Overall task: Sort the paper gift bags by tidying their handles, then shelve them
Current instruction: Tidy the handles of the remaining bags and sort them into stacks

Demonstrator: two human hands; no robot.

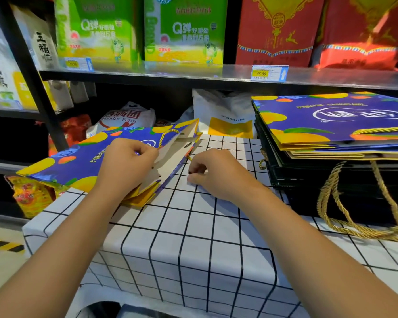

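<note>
Left hand pinches the open mouth of the bag at ten o'clock; right hand, fingers curled, pinches its cord; stack at two o'clock.

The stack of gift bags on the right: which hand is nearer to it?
Right. The right hand lies on the checked tablecloth, apart from the stack; the left hand is farther, holding a blue bag.

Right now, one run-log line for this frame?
phase: handle tidying | left hand: holds open flat blue fruit-print paper gift bag | right hand: pinches its gold rope handle | stack of flat bags: right, untouched
</note>
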